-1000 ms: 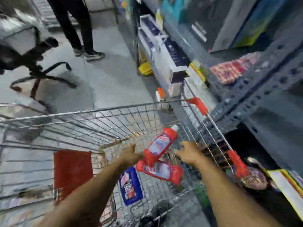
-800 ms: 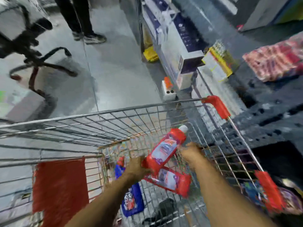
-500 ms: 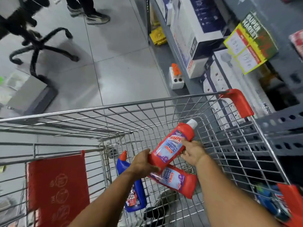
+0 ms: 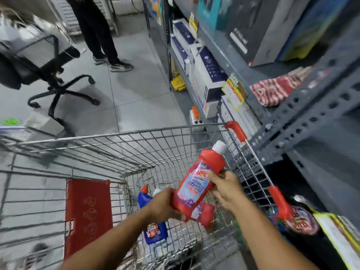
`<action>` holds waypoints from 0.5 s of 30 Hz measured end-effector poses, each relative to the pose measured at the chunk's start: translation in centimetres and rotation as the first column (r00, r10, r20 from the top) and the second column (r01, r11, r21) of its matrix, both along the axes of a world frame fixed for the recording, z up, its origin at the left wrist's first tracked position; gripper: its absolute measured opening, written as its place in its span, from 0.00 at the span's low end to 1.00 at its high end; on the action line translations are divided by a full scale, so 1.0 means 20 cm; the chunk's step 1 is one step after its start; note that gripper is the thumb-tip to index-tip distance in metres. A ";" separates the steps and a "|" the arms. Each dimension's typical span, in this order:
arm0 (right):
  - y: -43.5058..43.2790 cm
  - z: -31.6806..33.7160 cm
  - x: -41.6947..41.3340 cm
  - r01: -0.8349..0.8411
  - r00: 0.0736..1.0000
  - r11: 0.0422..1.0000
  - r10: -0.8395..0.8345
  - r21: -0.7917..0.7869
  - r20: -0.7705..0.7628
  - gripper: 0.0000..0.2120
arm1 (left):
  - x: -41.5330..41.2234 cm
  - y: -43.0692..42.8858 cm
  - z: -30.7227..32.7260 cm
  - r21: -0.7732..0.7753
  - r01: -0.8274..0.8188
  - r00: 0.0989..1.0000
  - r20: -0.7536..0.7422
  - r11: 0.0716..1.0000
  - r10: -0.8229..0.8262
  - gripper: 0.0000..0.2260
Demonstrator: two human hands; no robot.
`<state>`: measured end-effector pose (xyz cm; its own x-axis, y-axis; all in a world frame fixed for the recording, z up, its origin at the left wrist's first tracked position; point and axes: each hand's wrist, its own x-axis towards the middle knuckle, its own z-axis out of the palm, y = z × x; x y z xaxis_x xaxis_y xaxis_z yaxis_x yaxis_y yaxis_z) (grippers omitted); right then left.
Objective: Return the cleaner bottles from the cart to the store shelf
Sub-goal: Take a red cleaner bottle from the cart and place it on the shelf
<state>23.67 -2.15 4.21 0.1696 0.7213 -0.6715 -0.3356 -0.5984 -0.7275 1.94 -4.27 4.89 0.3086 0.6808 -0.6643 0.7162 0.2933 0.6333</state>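
Note:
A red cleaner bottle (image 4: 196,184) with a white cap is held tilted over the wire cart (image 4: 109,147), its cap pointing up and right. My left hand (image 4: 163,207) grips its base. My right hand (image 4: 224,188) holds its side near the neck. Beneath it a second red bottle (image 4: 204,213) lies in the cart, mostly hidden. A blue bottle (image 4: 152,227) with an orange cap lies in the cart to the left, with a white cap beside its neck. The grey store shelf (image 4: 303,117) stands on the right.
The shelf holds white and dark boxes (image 4: 206,75) and a red striped pack (image 4: 272,90). The cart has a red child-seat flap (image 4: 87,213) and red corner guards (image 4: 235,129). An office chair (image 4: 48,75) and a standing person's legs (image 4: 101,36) are across the grey tiled aisle.
Both hands have lifted the red bottle higher and toward the right, clear of the second red bottle. The camera has tilted back up toward the shelf.

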 end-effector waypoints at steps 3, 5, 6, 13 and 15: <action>-0.11 0.28 0.02 -0.026 0.998 0.981 0.015 0.193 0.059 0.04 | -0.02 -0.07 0.26 0.065 -0.004 0.993 0.118 0.998 -0.004 0.27; -0.27 0.51 0.04 -0.025 0.999 0.928 0.014 0.370 0.032 0.05 | 0.00 -0.21 0.46 0.083 -0.044 0.967 0.253 0.996 0.022 0.20; -0.36 0.62 0.04 -0.029 0.999 0.899 0.019 0.437 0.027 0.06 | 0.02 -0.29 0.56 0.087 -0.052 0.950 0.313 0.995 0.022 0.17; -1.21 1.14 0.26 -0.024 0.987 0.765 -0.085 0.644 0.137 0.11 | 0.34 -0.94 0.97 0.212 0.035 0.875 0.465 0.977 -0.132 0.17; -1.45 1.23 0.34 -0.003 0.968 0.744 -0.166 0.668 0.189 0.12 | 0.48 -1.11 1.01 0.246 0.093 0.835 0.509 0.965 -0.210 0.20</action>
<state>30.55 -31.09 28.82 0.3307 0.9432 0.0310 -0.1405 0.0816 -0.9867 11.57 -26.51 25.03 0.6814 0.6968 -0.2240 0.2817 0.0327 0.9589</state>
